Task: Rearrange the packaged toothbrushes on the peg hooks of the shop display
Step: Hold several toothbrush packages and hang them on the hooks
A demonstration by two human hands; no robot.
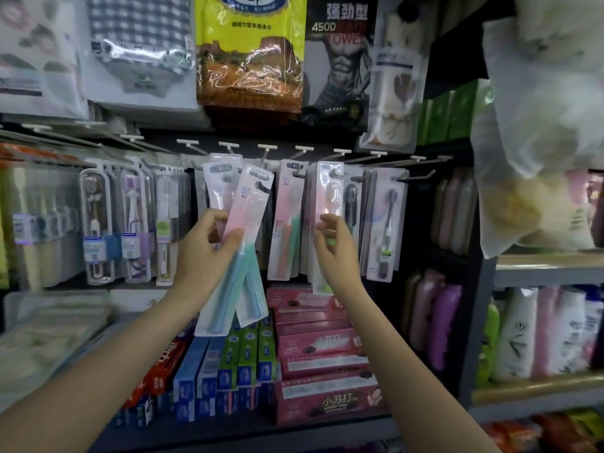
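The left hand [204, 248], arm raised, grips two pink-to-teal toothbrush packs [240, 243] fanned before the peg hooks [266, 148]. The right hand [335, 245] pinches a pale pink pack [327, 204] hanging on its hook.

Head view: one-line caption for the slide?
Left hand holds pink-teal toothbrush packs off the hooks while right hand grips a pink pack hanging on its peg.

Glossy clear plastic toothbrush packs [243, 230] hang from thin metal hooks [421, 176].
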